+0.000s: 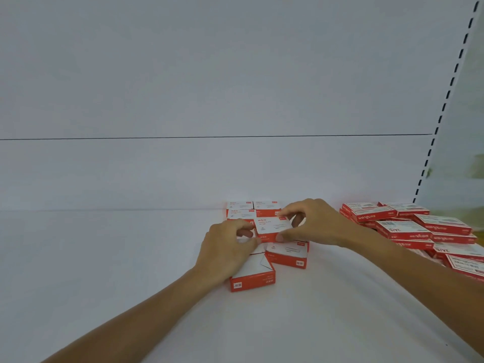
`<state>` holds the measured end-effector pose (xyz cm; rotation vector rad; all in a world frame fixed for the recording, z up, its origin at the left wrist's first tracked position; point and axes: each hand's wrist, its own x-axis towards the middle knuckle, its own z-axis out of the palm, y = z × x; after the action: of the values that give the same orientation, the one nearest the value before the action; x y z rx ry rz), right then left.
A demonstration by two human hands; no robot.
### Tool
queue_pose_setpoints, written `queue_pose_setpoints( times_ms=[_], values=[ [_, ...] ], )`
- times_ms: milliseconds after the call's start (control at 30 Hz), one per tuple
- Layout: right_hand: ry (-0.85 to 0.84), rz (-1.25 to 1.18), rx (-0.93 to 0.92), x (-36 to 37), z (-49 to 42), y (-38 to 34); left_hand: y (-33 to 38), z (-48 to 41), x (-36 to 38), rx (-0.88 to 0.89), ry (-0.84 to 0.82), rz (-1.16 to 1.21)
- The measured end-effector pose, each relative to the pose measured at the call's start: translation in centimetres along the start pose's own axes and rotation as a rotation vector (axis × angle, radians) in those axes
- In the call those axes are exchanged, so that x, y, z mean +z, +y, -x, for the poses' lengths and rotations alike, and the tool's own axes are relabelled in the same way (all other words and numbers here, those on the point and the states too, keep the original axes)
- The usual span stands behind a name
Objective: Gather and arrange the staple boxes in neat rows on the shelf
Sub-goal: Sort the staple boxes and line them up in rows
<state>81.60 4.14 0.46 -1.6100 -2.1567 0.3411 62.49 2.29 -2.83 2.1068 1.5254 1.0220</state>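
Red-and-white box [273,226], pinched between left hand [227,247] and right hand [314,224], hangs over the rows [241,214]; a skewed drop could nudge them askew.

On the white shelf [117,271], near its back edge, the left hand [230,247] and right hand [314,224] pinch one red-and-white cardboard staple box [272,227] above flat neighbouring boxes [286,255]. A loose heap of boxes [419,229] fills the back right corner.
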Motion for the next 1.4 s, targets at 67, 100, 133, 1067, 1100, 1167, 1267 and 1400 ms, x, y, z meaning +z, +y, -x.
queue_pose_setpoints(
  times_ms=[67,100,133,1067,1100,1167,1267,1400],
  values=[
    [0.102,-0.001,-0.038,0.2,0.1,-0.1,0.1,0.1,-0.2,0.015,0.031,0.044],
    [0.154,-0.010,-0.057,0.2,0.1,-0.2,0.2,0.1,-0.3,0.019,0.027,0.062],
    [0.203,-0.024,-0.072,0.2,0.0,-0.4,0.3,0.1,-0.3,0.021,0.010,0.080],
    [0.141,-0.015,0.264,1.9,-4.0,1.9,-1.9,-2.1,-0.7,-0.174,-0.134,-0.061],
    [0.131,-0.017,0.263,1.9,-4.1,1.9,-2.0,-2.2,-0.7,-0.167,-0.130,-0.063],
    [0.117,-0.015,0.244,2.0,-4.3,1.8,-2.2,-2.2,-0.5,-0.157,-0.120,-0.063],
    [0.108,-0.016,0.214,2.3,-4.4,1.9,-2.4,-2.3,-0.4,-0.161,-0.125,-0.048],
    [0.121,-0.011,0.190,2.5,-4.6,1.9,-2.4,-2.5,-0.3,-0.163,-0.116,-0.050]
  ],
)
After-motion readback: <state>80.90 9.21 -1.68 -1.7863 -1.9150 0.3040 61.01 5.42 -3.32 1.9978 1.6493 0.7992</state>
